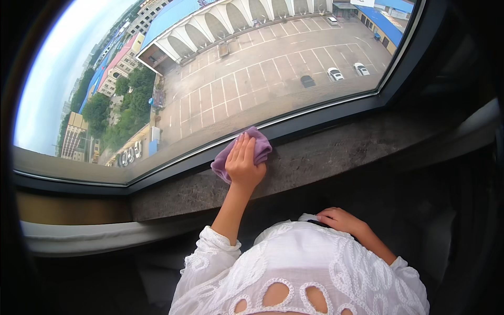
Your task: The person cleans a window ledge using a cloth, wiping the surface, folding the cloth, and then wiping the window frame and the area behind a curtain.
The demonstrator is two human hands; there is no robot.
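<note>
A folded purple cloth (261,146) lies under my left hand (243,161), which presses it flat against the lower bar of the dark window frame (189,162) and the edge of the grey stone-look sill (315,163). The fingers point up towards the window glass (252,94). My right hand (341,219) rests at my waist, at the front of the white blouse (299,252), its fingertips on a bit of light fabric; whether it grips that fabric is not clear.
Beyond the glass, far below, lie a parking lot with a few cars and buildings with blue roofs. A light curtain (98,238) hangs below the sill at the left, and another pale fabric edge (478,116) shows at the right. The frame corners at both sides.
</note>
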